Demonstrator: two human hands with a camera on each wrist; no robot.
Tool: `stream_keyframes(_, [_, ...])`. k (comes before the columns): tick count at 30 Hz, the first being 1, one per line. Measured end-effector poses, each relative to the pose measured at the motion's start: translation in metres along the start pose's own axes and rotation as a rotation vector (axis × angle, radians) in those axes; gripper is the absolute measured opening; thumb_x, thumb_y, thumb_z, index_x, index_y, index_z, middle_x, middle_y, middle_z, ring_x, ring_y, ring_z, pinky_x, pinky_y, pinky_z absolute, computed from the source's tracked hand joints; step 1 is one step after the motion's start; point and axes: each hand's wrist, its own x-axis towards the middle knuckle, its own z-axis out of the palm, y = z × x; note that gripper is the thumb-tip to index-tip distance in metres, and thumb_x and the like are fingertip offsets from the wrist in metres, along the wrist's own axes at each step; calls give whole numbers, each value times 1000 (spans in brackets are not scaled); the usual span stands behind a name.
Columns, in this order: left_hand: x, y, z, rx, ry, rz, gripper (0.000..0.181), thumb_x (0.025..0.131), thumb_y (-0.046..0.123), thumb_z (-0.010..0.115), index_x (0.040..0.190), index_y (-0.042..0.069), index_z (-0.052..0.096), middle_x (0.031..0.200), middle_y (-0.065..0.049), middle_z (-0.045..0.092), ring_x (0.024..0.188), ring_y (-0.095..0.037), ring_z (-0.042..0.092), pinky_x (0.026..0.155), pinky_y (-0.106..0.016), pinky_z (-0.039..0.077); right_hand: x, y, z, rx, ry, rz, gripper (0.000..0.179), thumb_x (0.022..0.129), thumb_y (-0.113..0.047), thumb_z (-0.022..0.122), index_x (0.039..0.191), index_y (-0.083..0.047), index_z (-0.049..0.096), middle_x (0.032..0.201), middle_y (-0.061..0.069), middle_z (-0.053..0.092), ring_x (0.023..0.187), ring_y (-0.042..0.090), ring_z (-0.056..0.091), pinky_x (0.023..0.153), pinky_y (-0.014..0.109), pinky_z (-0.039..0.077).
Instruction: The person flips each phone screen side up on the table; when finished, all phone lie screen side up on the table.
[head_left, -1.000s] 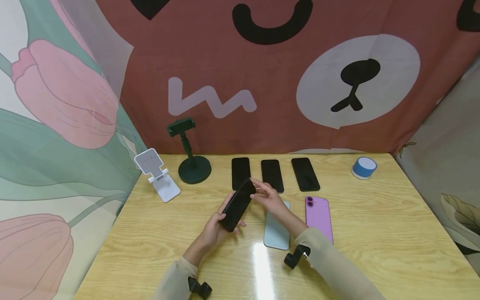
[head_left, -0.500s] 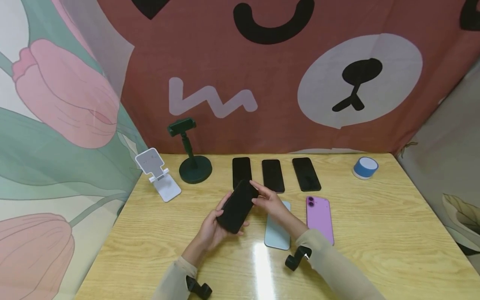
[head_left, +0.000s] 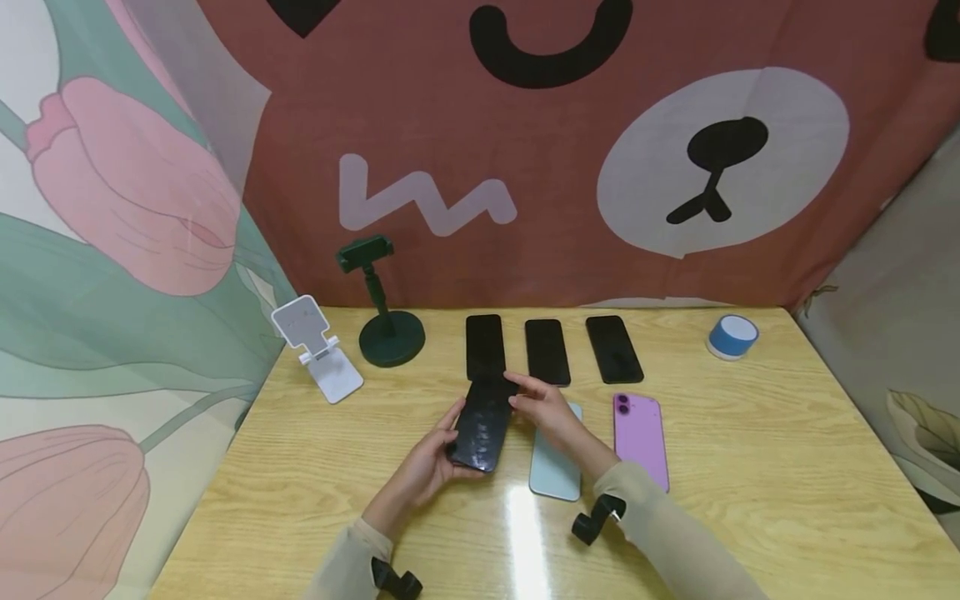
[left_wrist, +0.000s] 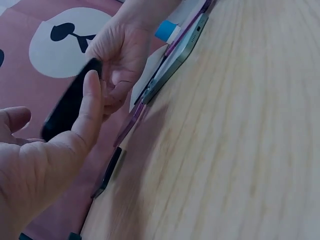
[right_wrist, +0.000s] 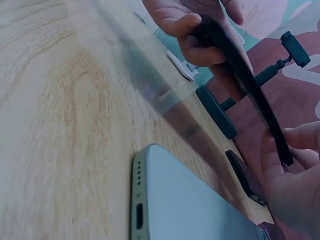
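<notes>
A black smartphone [head_left: 483, 429] is held above the table between both hands. My left hand [head_left: 427, 468] grips its near-left side; in the left wrist view the thumb lies along the phone [left_wrist: 72, 102]. My right hand [head_left: 546, 408] pinches the far-right end, thumb on one side and fingers on the other, as the right wrist view shows. Patchy reflections cross the phone's upper face. A pale blue phone [head_left: 555, 467] lies flat beneath my right wrist. Just beyond the held phone, a dark phone [head_left: 485, 343] lies on the table, its near end overlapped in view.
Two more dark phones [head_left: 547, 352] lie in the back row. A purple phone [head_left: 640, 437] lies face down at right. At back left stand a white folding phone stand [head_left: 330, 371] and a dark green round-based holder [head_left: 392, 340]. A blue-and-white cylinder [head_left: 732, 336] sits back right.
Both hands have turned the held phone from a steep rightward slant to a straighter pose, and its upper face now catches light. The phones on the table have stayed put.
</notes>
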Motion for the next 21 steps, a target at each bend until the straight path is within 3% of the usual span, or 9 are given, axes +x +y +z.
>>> stream_keyframes(9, [3,-11,-1,221,119,-43,75,92,3,41,154,23,4,150,-30,17,116,-31,50,90,-43,49,2,6,-2,-40,-20,-21,53,89,7,53,140,6,38,113,15,48,90,10,53,79,21,49])
stream_keyframes(14, [3,-14,-1,321,103,-42,80,89,1,47,154,19,3,147,-32,25,115,-31,53,91,-42,48,2,10,-4,-23,-27,-34,54,87,11,52,139,10,37,112,15,54,88,9,57,79,22,49])
stream_keyframes(21, [4,-18,-3,372,89,-33,81,87,-1,47,153,14,3,147,-31,26,116,-28,52,88,-39,50,1,11,-5,-39,-30,-27,55,87,8,55,139,9,37,114,18,54,90,10,55,80,23,49])
